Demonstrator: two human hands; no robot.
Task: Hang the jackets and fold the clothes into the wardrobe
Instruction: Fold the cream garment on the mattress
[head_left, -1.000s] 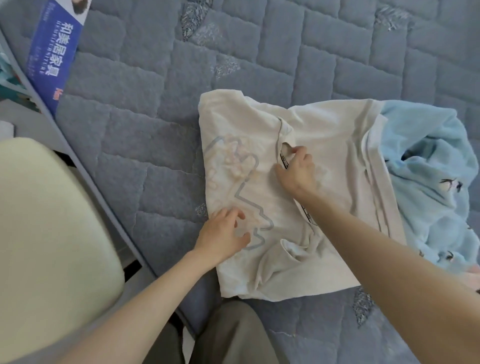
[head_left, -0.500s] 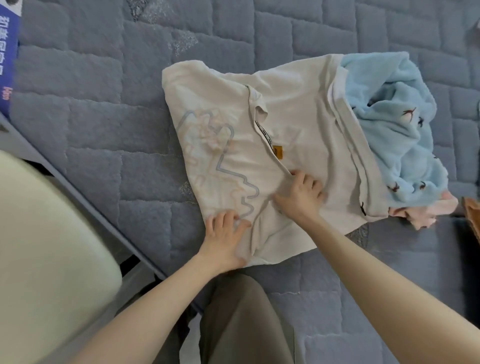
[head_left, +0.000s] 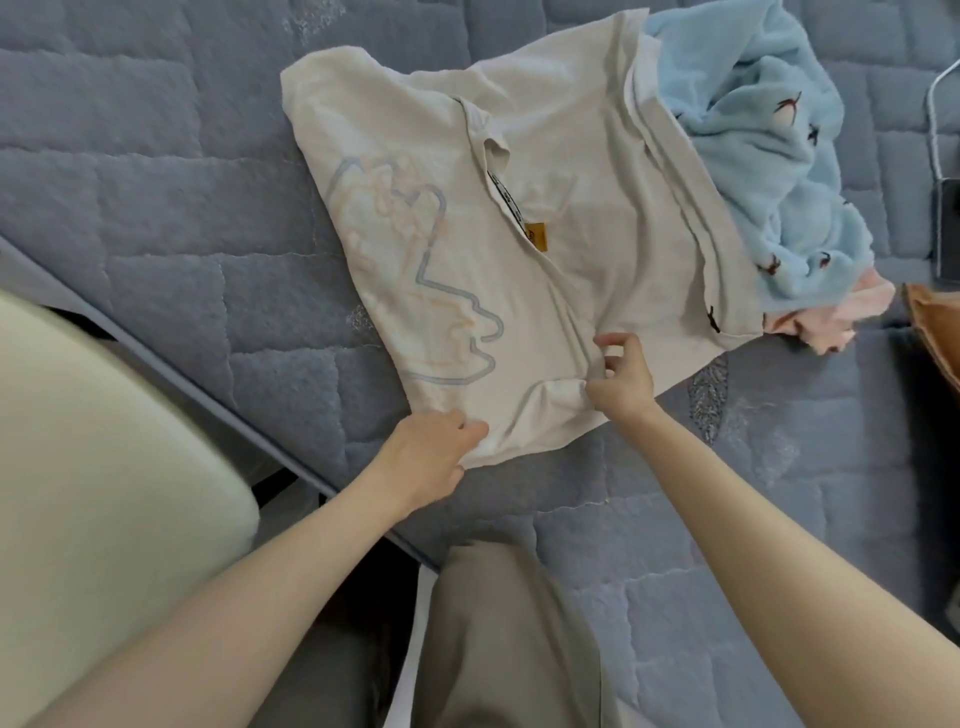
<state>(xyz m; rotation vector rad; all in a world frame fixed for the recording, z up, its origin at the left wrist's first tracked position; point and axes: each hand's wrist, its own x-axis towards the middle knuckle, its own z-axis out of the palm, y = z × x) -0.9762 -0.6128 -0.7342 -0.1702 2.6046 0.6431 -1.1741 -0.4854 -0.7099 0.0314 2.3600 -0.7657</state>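
Folding looks to be the step in hand. A cream T-shirt (head_left: 519, 234) lies spread on the quilted bed (head_left: 156, 234), a faint outline print showing on the part nearer the left hand (head_left: 436, 452). One side is already turned in over the middle, so the collar and its yellow tag (head_left: 536, 236) run along that fold. The shirt's far edge overlaps a light-blue fleece (head_left: 753, 156), and a pink garment (head_left: 831, 319) peeps out just beside its lower corner.

The left hand grips the near hem at its corner, fingers (head_left: 470, 427) curled onto the cloth. The right hand (head_left: 621, 382) sits over a raised ridge of fabric near the tucked sleeve with its fingers loosely bent. Whether they actually nip the ridge I cannot tell.

To do this well, I would flatten that ridge first (a crease trapped now ends up in the finished fold). Next I would take the hem at two points well apart and carry it up toward the collar in one even lift, so the edges meet square. The shirt should come clear of the fleece as it goes, or the pile beneath may drag along. Thin jersey probably slides on quilting, so a light press after each fold should help.
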